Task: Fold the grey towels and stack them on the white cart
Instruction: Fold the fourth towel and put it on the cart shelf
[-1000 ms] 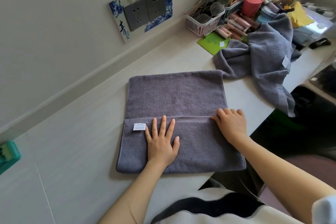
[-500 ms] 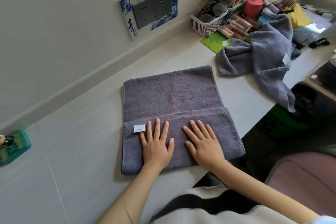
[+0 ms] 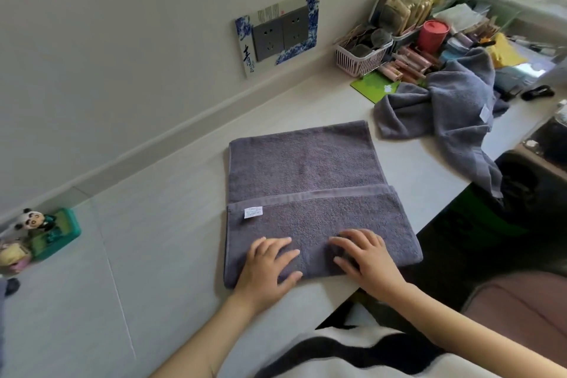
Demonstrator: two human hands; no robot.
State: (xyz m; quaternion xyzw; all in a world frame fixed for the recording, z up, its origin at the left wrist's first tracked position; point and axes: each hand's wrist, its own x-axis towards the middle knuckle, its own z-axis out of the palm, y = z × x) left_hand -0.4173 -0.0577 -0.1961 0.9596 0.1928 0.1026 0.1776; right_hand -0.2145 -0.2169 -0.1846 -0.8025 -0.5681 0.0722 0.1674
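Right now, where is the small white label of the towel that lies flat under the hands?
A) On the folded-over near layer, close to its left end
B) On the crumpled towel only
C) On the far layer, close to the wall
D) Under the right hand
A: the white label sits on the folded-over near layer of the flat towel, close to its left end, beyond the left hand and away from the right hand.

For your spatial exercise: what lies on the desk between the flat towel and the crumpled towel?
Only bare desk: a strip separates the flat towel from the crumpled towel, seen in the head view.

Left hand (image 3: 266,265) and right hand (image 3: 365,258) rest on the folded grey towel (image 3: 306,193) lying on the white counter (image 3: 171,224).
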